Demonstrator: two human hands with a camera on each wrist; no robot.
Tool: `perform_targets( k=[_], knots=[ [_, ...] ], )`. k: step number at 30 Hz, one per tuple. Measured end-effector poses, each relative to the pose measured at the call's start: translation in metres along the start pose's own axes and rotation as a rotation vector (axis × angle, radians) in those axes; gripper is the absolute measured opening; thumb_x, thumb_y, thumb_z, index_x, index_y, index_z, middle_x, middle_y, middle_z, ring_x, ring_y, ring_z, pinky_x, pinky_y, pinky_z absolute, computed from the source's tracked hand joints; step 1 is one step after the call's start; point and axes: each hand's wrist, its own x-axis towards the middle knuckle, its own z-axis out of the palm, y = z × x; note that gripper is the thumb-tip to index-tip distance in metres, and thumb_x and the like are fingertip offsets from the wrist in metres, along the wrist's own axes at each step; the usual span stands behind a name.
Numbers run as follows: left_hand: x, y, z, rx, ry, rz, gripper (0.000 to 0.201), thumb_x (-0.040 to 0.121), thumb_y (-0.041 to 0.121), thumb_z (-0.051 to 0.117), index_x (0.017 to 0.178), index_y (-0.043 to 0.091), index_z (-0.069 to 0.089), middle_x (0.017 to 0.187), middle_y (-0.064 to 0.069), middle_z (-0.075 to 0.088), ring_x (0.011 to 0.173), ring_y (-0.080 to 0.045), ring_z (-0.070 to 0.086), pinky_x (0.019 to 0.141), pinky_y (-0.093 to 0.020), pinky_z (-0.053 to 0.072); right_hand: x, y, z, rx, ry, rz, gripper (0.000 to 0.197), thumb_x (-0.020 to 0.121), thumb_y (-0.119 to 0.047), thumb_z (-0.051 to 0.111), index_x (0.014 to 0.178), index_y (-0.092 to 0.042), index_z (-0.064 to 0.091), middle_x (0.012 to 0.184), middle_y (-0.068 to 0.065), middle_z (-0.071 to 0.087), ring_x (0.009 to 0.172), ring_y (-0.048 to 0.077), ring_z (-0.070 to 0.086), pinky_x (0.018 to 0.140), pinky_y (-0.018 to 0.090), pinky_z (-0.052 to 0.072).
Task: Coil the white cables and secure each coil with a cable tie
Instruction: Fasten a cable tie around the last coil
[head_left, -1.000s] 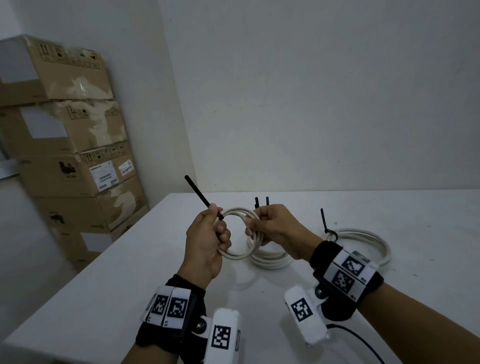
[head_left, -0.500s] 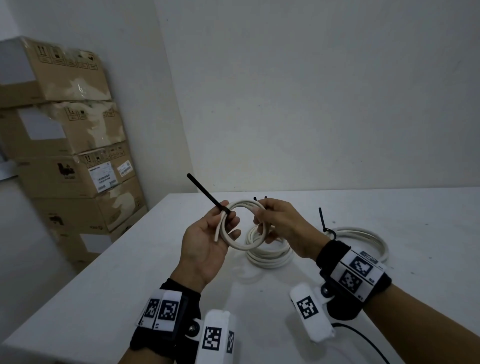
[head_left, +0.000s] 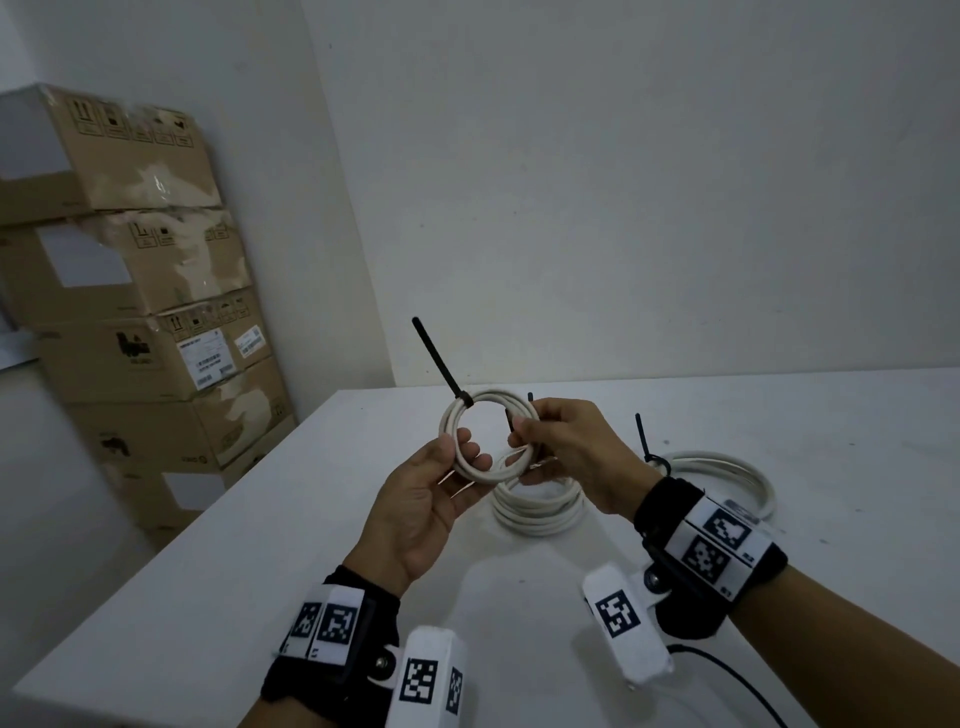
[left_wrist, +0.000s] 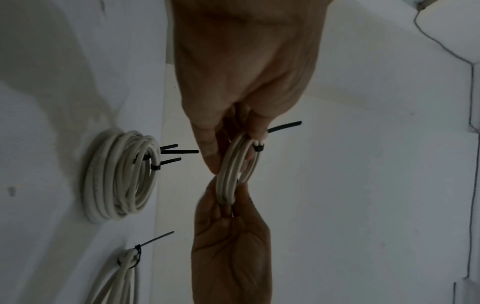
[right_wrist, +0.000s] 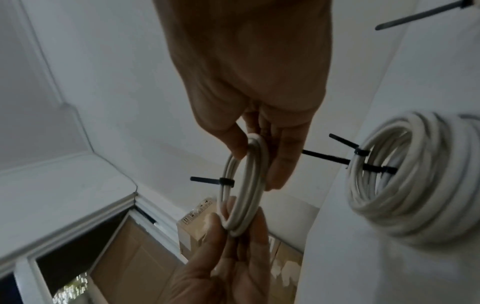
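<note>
Both hands held a small white coil above the bench: the left hand pinched its lower left side, the right hand its right side. A black tie cinched the coil's top left. Two tied coils lay behind.

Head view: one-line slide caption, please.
Both hands, left and right, hold a small white cable coil bound by a black cable tie above the table.
</note>
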Motion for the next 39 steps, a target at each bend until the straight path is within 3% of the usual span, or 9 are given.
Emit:
perform_targets(
  k=[7,12,17,24,28,32,34,36,39],
  knots=[
    [0.009,-0.005,0.004,0.160,0.024,-0.051,0.019,0.095,0.010,0.053,0.088,-0.001,0.065,0.068,-0.008,0.066,0.063,-0.017,0.068,0.065,-0.034,0.061,-0.001,-0.002,-0.018,-0.163,0.039,-0.022,0.019,0.085,-0.007,0.069,0.099,0.003,0.062,0.067,0.017,0.064,0.047,0.020,0.060,0.045,0.027,0.052],
    [0.024,-0.011,0.010,0.419,0.048,-0.109,0.013,0.091,0.007,0.062,0.085,-0.003,0.067,0.068,-0.011,0.068,0.063,-0.020,0.067,0.064,-0.034,0.061,0.005,0.005,-0.035,-0.300,0.082,0.023,0.018,0.084,-0.009,0.071,0.097,-0.004,0.059,0.059,0.007,0.066,0.048,0.023,0.062,0.045,0.029,0.052],
    [0.050,-0.015,0.016,0.544,0.136,-0.113,0.003,0.086,0.002,0.067,0.088,-0.001,0.067,0.065,-0.013,0.067,0.049,-0.017,0.064,0.049,-0.028,0.057,0.018,0.013,-0.041,-0.432,0.121,0.129,0.014,0.084,-0.009,0.070,0.092,0.000,0.062,0.067,0.013,0.065,0.050,0.021,0.061,0.040,0.025,0.048],
    [0.077,-0.025,0.016,0.761,0.155,-0.090,0.015,0.082,0.001,0.073,0.093,-0.007,0.067,0.064,-0.017,0.064,0.039,-0.018,0.059,0.043,-0.026,0.053,0.038,0.027,-0.046,-0.458,0.140,0.219,0.017,0.085,-0.008,0.067,0.094,0.005,0.063,0.070,0.017,0.066,0.053,0.026,0.062,0.039,0.024,0.048],
    [0.081,-0.032,0.012,0.876,0.171,-0.102,0.018,0.079,0.002,0.076,0.092,-0.008,0.070,0.068,-0.018,0.065,0.042,-0.021,0.059,0.043,-0.026,0.053,0.042,0.037,-0.043,-0.508,0.147,0.278,0.008,0.085,-0.002,0.062,0.088,0.005,0.064,0.069,0.018,0.065,0.057,0.029,0.064,0.040,0.027,0.052],
    [0.081,-0.037,0.014,1.039,0.176,-0.046,0.011,0.078,0.005,0.077,0.084,-0.004,0.073,0.062,-0.016,0.065,0.040,-0.018,0.059,0.043,-0.024,0.051,0.043,0.048,-0.042,-0.554,0.155,0.301,0.019,0.084,0.002,0.054,0.094,0.013,0.065,0.075,0.025,0.067,0.054,0.029,0.063,0.039,0.027,0.053],
    [0.082,-0.039,0.014,1.119,0.178,-0.021,0.011,0.078,0.008,0.077,0.081,-0.003,0.073,0.067,-0.017,0.067,0.050,-0.023,0.062,0.049,-0.028,0.055,0.043,0.050,-0.041,-0.569,0.155,0.290,0.017,0.084,0.002,0.052,0.090,0.009,0.066,0.074,0.025,0.066,0.051,0.027,0.062,0.039,0.028,0.054],
    [0.082,-0.041,0.013,1.158,0.167,-0.028,0.011,0.079,0.008,0.076,0.083,-0.002,0.073,0.071,-0.019,0.068,0.054,-0.026,0.062,0.053,-0.032,0.058,0.042,0.050,-0.041,-0.583,0.150,0.289,0.011,0.084,0.002,0.052,0.084,0.002,0.063,0.070,0.021,0.064,0.052,0.026,0.063,0.041,0.030,0.055],
    [0.081,-0.043,0.011,1.120,0.167,-0.040,0.026,0.080,0.009,0.076,0.103,-0.001,0.067,0.084,-0.022,0.068,0.053,-0.022,0.060,0.044,-0.028,0.054,0.042,0.049,-0.042,-0.626,0.142,0.285,0.009,0.083,-0.002,0.053,0.081,-0.003,0.061,0.071,0.019,0.064,0.061,0.031,0.067,0.044,0.033,0.056]
  ],
)
